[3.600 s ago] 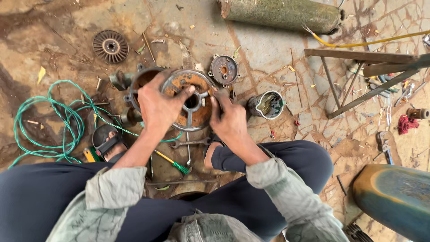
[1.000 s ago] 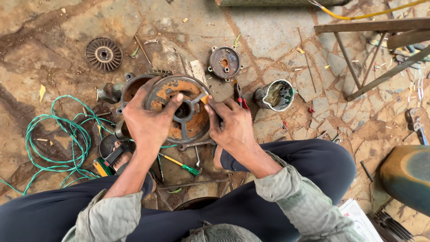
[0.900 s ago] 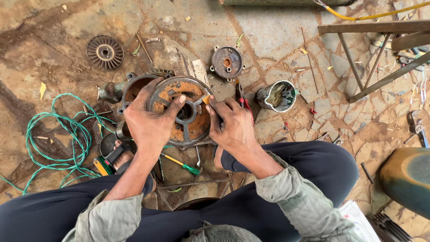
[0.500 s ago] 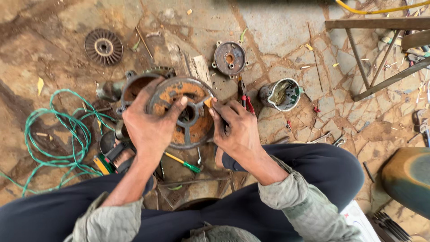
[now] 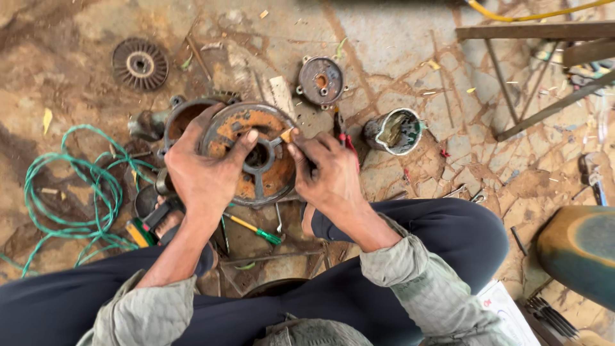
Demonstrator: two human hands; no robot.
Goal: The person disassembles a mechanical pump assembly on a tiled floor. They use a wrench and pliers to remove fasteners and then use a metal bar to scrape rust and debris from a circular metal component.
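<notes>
While the left hand (image 5: 204, 176) clamps the rusty round cover (image 5: 251, 154) from its left rim, fingers hooked over a spoke toward the hub, the right hand (image 5: 330, 176) pinches a small pale piece (image 5: 286, 135) against the cover's right edge. The cover is held tilted above the floor (image 5: 384, 38), over the person's knees, in front of another housing (image 5: 186, 118). The step looks like cleaning or scraping the rim; the next stroke would call for a steady left grip and a short, controlled push. Both forearms reach forward, wrists bent inward. A green wire (image 5: 70, 205) lies to the left, a screwdriver (image 5: 253, 229) below.
</notes>
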